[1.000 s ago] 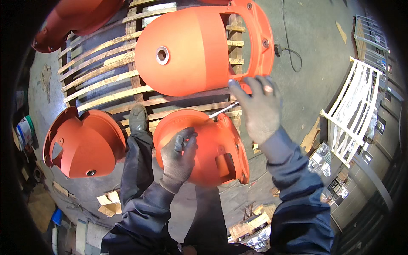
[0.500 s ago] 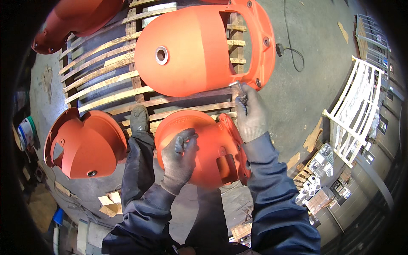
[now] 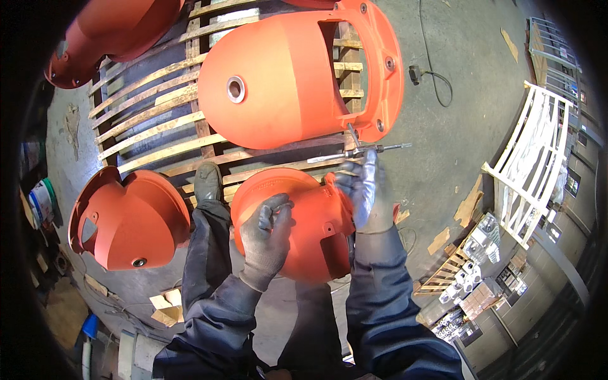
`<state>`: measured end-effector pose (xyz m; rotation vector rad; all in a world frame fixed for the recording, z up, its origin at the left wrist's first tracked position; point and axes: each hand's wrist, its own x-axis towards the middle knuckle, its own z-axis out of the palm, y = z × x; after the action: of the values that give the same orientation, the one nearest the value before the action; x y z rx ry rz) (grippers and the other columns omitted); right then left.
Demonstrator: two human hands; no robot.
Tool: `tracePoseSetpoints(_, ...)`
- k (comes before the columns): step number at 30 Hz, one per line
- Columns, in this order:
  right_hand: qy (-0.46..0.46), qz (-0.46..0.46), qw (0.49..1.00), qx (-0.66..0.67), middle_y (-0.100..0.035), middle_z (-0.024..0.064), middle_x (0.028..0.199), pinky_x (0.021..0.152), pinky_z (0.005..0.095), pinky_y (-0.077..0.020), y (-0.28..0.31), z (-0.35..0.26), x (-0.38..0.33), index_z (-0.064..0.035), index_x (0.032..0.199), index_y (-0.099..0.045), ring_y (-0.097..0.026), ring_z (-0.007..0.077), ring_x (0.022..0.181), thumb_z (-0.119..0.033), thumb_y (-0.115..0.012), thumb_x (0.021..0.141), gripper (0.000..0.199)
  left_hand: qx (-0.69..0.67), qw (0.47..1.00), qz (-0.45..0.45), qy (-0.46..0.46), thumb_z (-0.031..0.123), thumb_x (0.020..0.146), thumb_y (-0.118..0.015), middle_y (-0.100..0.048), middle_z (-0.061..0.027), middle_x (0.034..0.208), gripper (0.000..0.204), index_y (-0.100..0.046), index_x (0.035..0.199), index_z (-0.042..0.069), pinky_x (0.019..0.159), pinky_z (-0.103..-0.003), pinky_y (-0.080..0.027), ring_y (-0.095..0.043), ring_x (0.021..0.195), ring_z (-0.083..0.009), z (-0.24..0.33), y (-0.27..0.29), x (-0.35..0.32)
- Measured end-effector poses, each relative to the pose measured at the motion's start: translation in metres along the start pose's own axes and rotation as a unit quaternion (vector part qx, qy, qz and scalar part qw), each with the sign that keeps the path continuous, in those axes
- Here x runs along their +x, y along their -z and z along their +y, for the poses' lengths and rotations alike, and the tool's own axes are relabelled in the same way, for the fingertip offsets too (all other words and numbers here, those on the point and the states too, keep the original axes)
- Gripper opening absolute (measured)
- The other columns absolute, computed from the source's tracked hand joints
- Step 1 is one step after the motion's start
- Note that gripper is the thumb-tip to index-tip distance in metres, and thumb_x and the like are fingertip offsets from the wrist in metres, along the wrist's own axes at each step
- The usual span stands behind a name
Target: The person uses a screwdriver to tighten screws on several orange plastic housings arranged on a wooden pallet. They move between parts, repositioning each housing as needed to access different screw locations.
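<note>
A tap wrench (image 3: 386, 148) with a long thin bar stands at the near flange corner of a large orange casting (image 3: 266, 82), its shank pointing into that corner. My right hand (image 3: 370, 190), gloved and smeared by motion, is just below the bar with its fingers stretched and apart. It does not grip the bar. My gloved left hand (image 3: 266, 235) hovers over a smaller orange casting (image 3: 310, 221) in front of me. Its fingers are curled in, and whatever they hold, if anything, is hidden.
The large casting lies on a wooden pallet (image 3: 152, 142). Another cut-out orange casting (image 3: 136, 221) sits at the left, and a further one (image 3: 114, 38) at the far left. A black cable (image 3: 437, 79) runs over the floor. White metal racks (image 3: 529, 161) stand at the right.
My right hand has let go of the tap wrench and drawn back toward me, its fingers opening. The wrench bar now lies crosswise in view. My left hand has barely moved.
</note>
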<state>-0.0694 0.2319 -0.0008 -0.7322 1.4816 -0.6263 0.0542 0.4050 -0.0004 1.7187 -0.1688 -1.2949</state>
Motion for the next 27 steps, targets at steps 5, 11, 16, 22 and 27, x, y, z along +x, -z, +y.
tracePoseSetpoints(5, -0.047, -0.074, 0.995, 0.042, -0.067, 0.0031, 0.094, 0.060, 0.0281, -0.0552, -0.005, 0.024, 0.028, -0.0025, 0.121, -0.065, -0.065, 0.0119, 0.065, -0.016, -0.074, 0.101, 0.025, -0.027, 1.000, 0.002, 0.013, 0.007, 0.108, -0.061, -0.076, -0.0147, 0.111, 0.027, -0.066, 0.129, -0.009, 0.080, -0.030, -0.061, -0.073, 0.086, -0.0152, 0.001, -0.001, -0.001)
tracePoseSetpoints(11, 0.316, -0.072, 0.828, -0.457, -0.068, 0.0039, 0.099, 0.075, 0.0397, -0.0519, -0.003, -0.004, 0.028, -0.0088, 0.130, -0.067, -0.067, 0.0231, 0.090, 0.001, -0.071, 0.088, 0.043, 0.064, 0.998, -0.005, 0.003, 0.011, 0.107, -0.064, -0.077, -0.0079, 0.101, 0.027, -0.069, 0.129, -0.003, 0.078, -0.029, -0.058, -0.073, 0.087, -0.0121, 0.015, 0.005, -0.009)
tracePoseSetpoints(16, 0.422, -0.075, 0.502, -0.751, -0.065, 0.0124, 0.112, 0.095, 0.0579, -0.0489, 0.002, -0.048, 0.031, -0.0118, 0.128, -0.065, -0.061, 0.0414, 0.108, -0.003, -0.069, 0.078, 0.050, -0.003, 0.999, 0.013, -0.034, 0.015, 0.105, -0.069, -0.071, -0.0047, 0.081, 0.024, -0.069, 0.126, 0.003, 0.052, -0.027, -0.052, -0.063, 0.058, -0.0077, 0.012, 0.008, -0.006)
tracePoseSetpoints(22, 0.431, 0.130, 0.765, -0.460, -0.065, 0.0132, 0.128, 0.099, 0.0492, -0.0508, -0.001, -0.019, -0.006, -0.0147, 0.140, -0.060, -0.062, 0.0325, 0.120, -0.025, -0.067, 0.099, 0.043, -0.033, 0.999, 0.028, -0.001, 0.014, 0.105, -0.068, -0.069, -0.0046, 0.086, 0.022, -0.070, 0.122, 0.001, 0.055, -0.027, -0.052, -0.061, 0.061, -0.0069, 0.012, 0.008, -0.005)
tracePoseSetpoints(27, -0.125, 0.082, 0.987, 0.059, -0.063, 0.0064, 0.116, 0.082, 0.0381, -0.0587, -0.002, 0.019, 0.005, -0.0068, 0.138, -0.057, -0.065, 0.0201, 0.097, -0.044, -0.065, 0.107, 0.049, -0.061, 0.997, 0.034, 0.037, 0.013, 0.104, -0.069, -0.071, -0.0060, 0.090, 0.024, -0.069, 0.124, 0.000, 0.058, -0.027, -0.053, -0.062, 0.063, -0.0066, 0.009, 0.011, -0.002)
